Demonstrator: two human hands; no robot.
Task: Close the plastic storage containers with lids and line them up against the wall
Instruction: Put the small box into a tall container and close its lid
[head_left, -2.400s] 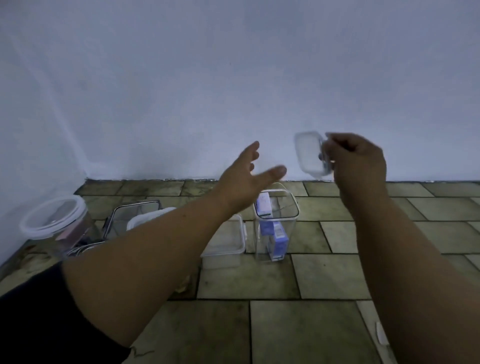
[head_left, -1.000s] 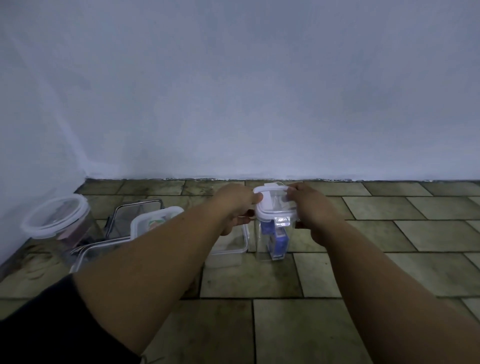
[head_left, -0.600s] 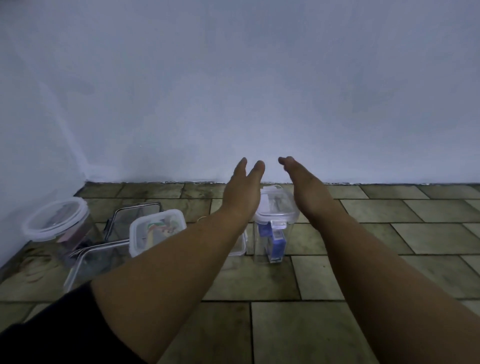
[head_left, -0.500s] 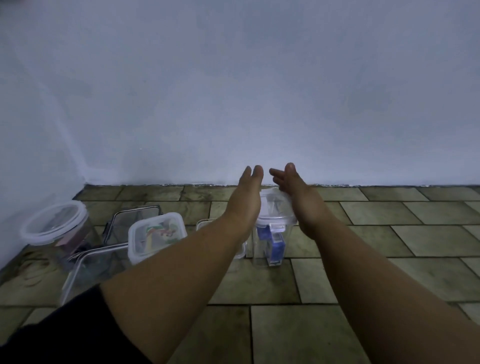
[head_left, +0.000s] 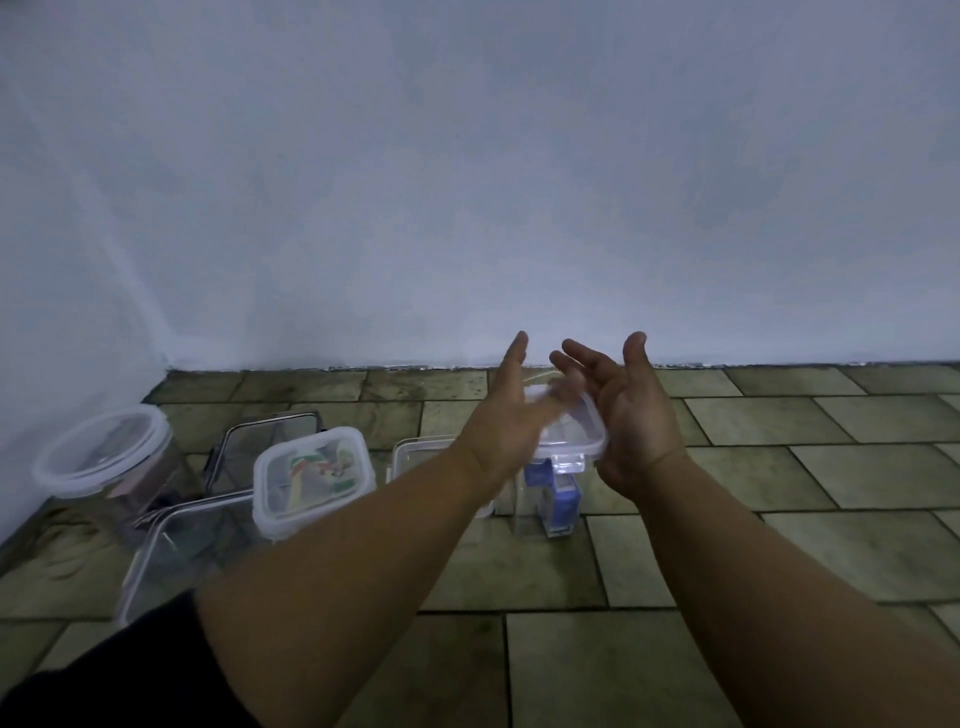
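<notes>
A tall clear container (head_left: 558, 499) with blue packets inside stands on the tiled floor, and a white-rimmed lid (head_left: 579, 436) lies on top of it. My left hand (head_left: 511, 410) and my right hand (head_left: 631, 410) hover on either side of that lid, fingers spread and pointing up, holding nothing. To the left stand a lidded square container (head_left: 311, 478) with a colourful item inside, a round lidded jar (head_left: 101, 452) and a low open box (head_left: 415, 457), partly hidden by my left forearm.
A large clear open container (head_left: 171, 561) sits at the near left, with a dark-framed one (head_left: 270, 441) behind it. The white wall (head_left: 519, 208) meets the floor just beyond the containers. Bare tiles (head_left: 805, 467) stretch to the right.
The lid held in my right hand was set on the tall container and pressed by both hands. Both hands have since lifted off and spread apart.
</notes>
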